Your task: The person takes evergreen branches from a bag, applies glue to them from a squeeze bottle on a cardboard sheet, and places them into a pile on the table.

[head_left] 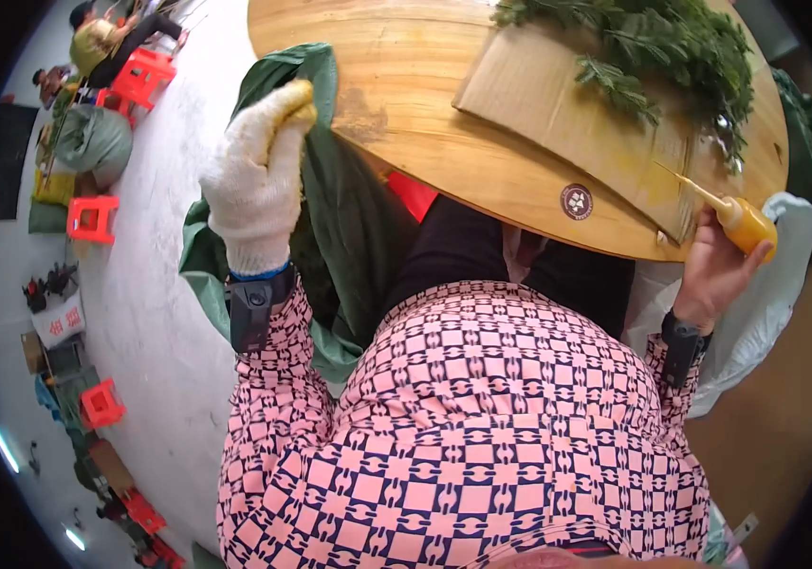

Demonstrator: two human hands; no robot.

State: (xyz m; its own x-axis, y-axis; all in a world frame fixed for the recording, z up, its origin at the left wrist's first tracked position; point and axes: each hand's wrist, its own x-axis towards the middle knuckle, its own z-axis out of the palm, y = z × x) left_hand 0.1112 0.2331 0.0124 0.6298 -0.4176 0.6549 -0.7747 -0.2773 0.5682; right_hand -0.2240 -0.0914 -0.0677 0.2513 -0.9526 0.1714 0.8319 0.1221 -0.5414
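My left hand (259, 180) wears a white knitted glove with yellow-stained fingertips. Its fingers are pressed together above a green woven sack (354, 213), left of the table; whatever they may hold does not show. In my bare right hand (710, 270) is a yellow squeeze bottle (750, 228), tilted, its thin nozzle pointing left over the table's edge. Just beyond that nozzle lies a flat piece of cardboard (539, 104) with yellow smears. A pile of green artificial fir sprigs (681, 47) covers its far right part.
The round wooden table (406, 95) curves around my front, with a dark round sticker (576, 201) near its edge. A whitish plastic bag (757, 322) hangs at the right. Red stools (93, 219) stand on the floor at left, where other people (107, 47) sit farther off.
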